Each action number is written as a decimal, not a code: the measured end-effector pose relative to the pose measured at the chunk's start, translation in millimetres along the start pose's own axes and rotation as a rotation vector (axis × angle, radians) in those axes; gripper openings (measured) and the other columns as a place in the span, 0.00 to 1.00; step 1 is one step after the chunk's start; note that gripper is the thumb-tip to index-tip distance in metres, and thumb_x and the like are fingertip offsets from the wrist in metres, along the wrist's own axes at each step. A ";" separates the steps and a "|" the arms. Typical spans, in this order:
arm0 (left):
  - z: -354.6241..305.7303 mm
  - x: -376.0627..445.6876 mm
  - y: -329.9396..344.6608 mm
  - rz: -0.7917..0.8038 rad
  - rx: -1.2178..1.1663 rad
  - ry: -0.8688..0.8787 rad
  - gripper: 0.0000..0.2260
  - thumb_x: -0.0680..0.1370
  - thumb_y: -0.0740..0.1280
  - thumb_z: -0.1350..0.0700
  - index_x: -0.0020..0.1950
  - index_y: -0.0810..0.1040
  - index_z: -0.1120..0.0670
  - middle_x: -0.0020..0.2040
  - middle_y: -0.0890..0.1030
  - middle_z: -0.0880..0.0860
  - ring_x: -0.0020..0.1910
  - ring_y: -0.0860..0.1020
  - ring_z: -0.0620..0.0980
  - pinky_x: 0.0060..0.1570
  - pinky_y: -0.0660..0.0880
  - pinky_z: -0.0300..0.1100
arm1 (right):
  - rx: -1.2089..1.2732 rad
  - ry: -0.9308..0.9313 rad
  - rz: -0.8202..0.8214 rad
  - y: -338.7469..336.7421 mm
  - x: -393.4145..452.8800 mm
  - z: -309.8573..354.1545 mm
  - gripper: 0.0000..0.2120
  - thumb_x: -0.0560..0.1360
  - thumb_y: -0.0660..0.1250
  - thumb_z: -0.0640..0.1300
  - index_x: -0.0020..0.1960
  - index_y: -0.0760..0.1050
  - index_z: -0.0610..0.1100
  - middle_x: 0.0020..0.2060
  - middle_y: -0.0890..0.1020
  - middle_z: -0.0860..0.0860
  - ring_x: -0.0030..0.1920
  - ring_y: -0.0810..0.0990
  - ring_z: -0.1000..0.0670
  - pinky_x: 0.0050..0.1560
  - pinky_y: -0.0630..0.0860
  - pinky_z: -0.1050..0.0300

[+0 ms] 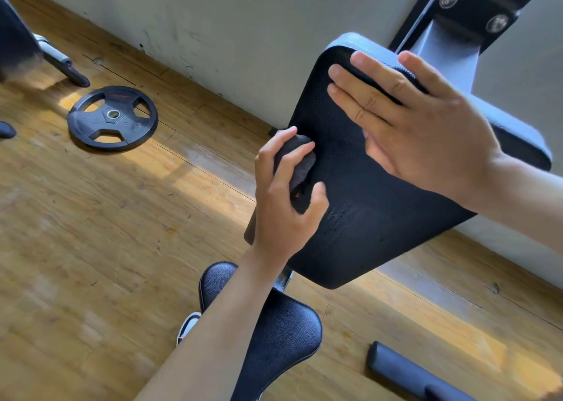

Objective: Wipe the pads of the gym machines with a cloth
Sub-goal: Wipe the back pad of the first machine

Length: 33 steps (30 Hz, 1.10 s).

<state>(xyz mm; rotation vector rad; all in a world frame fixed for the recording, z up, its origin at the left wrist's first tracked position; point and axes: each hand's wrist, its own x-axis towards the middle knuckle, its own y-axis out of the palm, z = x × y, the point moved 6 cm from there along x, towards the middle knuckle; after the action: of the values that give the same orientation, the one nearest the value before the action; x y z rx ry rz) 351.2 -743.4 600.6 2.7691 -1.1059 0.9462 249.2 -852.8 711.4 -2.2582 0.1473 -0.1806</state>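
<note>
Our left hand [285, 205] grips a soft, light cloth [297, 164] bunched at the pad's [359, 193] nine o'clock edge; our right hand [417, 126] lies flat, steadying.

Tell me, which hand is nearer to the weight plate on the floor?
Left. The left hand grips the cloth at the pad's edge facing the weight plate; the right hand is farther away.

A scuffed pale wall [213, 19] meets a wooden plank floor [91, 233] crossed by sunlight; a black weight plate [112, 118] lies flat on it.
</note>
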 end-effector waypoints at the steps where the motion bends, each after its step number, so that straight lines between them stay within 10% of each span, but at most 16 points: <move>1: -0.6 1.2 0.2 -0.025 0.009 0.022 0.13 0.78 0.68 0.62 0.61 0.82 0.64 0.67 0.75 0.61 0.68 0.75 0.59 0.68 0.74 0.54 | 0.000 -0.002 0.005 0.2 -0.2 0.3 0.31 0.86 0.49 0.47 0.84 0.40 0.43 0.84 0.44 0.49 0.83 0.43 0.45 0.82 0.48 0.41; 10: -11.3 5.7 -10.9 -0.246 0.013 0.074 0.15 0.76 0.68 0.74 0.62 0.77 0.70 0.67 0.74 0.64 0.70 0.74 0.60 0.71 0.72 0.48 | -0.019 -0.002 -0.009 0.0 -0.7 -0.2 0.30 0.86 0.47 0.47 0.84 0.40 0.43 0.84 0.44 0.49 0.83 0.45 0.45 0.81 0.52 0.40; 33: -0.9 -5.0 45.0 0.085 0.113 0.545 0.16 0.82 0.68 0.69 0.70 0.76 0.62 0.68 0.79 0.60 0.72 0.73 0.58 0.71 0.73 0.52 | 0.036 -0.019 0.072 -1.9 -1.0 -1.1 0.30 0.86 0.46 0.43 0.84 0.38 0.43 0.84 0.42 0.49 0.83 0.40 0.45 0.81 0.42 0.42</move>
<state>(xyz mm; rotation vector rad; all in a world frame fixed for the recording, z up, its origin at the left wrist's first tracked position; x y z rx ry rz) 319.5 -773.8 589.5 2.3128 -1.0976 1.6814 248.1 -852.2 713.5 -2.2144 0.2132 -0.1230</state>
